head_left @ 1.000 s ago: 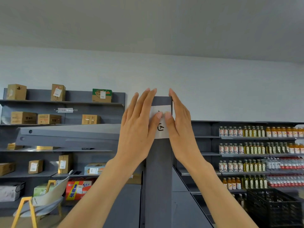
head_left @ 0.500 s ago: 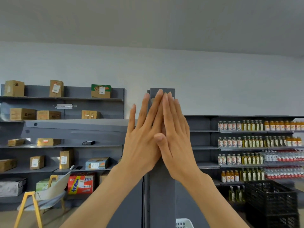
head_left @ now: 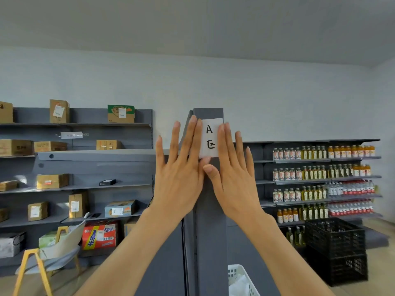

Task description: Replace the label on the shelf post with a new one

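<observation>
A white paper label (head_left: 210, 137) with a handwritten "A" and a second character sits near the top of the grey shelf post (head_left: 210, 210). My left hand (head_left: 179, 165) lies flat with its fingers spread, the fingertips on the label's left edge. My right hand (head_left: 232, 169) lies flat too, its fingertips on the label's right edge and its thumb just below the label. Neither hand grips anything.
Grey shelves with cardboard boxes (head_left: 52, 180) stand at the left, shelves of bottles (head_left: 320, 174) at the right. Black crates (head_left: 336, 251) are stacked at the lower right. A yellow-legged chair (head_left: 49, 255) is at the lower left, and a white basket (head_left: 240, 280) sits beside the post's base.
My two hands, which lay together over the label half a second ago, have slid apart to its left and right edges, and the writing shows again.
</observation>
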A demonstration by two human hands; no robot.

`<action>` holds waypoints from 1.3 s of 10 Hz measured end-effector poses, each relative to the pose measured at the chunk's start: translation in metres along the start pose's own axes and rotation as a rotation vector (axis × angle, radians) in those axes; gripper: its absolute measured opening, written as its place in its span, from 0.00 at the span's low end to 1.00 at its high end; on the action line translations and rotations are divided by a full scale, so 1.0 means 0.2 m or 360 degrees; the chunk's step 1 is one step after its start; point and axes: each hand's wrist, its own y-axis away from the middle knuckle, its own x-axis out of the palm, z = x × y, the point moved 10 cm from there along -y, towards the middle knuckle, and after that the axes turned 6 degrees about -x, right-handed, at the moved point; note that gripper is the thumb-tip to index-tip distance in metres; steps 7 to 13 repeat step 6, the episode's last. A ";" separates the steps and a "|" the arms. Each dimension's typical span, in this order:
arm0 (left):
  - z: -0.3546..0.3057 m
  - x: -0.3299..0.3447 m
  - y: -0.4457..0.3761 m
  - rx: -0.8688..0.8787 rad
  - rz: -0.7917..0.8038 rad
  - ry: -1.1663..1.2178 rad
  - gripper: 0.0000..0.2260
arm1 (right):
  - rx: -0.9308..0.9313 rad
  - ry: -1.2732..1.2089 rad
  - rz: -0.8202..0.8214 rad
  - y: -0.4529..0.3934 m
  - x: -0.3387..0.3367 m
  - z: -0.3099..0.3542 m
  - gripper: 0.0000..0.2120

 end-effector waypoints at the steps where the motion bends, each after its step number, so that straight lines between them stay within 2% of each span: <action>1: 0.06 0.01 0.03 -0.0049 0.0026 -0.0029 0.30 | 0.0111 -0.0102 0.0039 0.04 0.01 -0.05 0.41; 2: 0.05 -0.02 0.03 -0.0049 0.0006 0.0015 0.30 | 0.0122 -0.0111 0.0009 0.05 -0.01 -0.02 0.40; 3: 0.02 -0.07 0.05 -0.0018 -0.0019 0.0069 0.28 | -0.0009 -0.0105 -0.0022 0.04 -0.06 0.10 0.37; 4: 0.02 -0.09 0.07 0.0049 -0.0044 0.0105 0.26 | -0.0134 -0.0061 -0.0101 0.02 -0.11 0.17 0.30; 5: 0.06 -0.14 0.09 0.0049 -0.0137 0.0197 0.23 | -0.0242 -0.0094 -0.0483 0.07 -0.24 0.18 0.21; 6: 0.10 -0.24 0.09 0.0097 -0.0300 0.0459 0.18 | -0.0182 -0.0324 -0.0635 0.08 -0.32 0.17 0.17; 13: 0.10 -0.24 0.09 0.0097 -0.0300 0.0459 0.18 | -0.0182 -0.0324 -0.0635 0.08 -0.32 0.17 0.17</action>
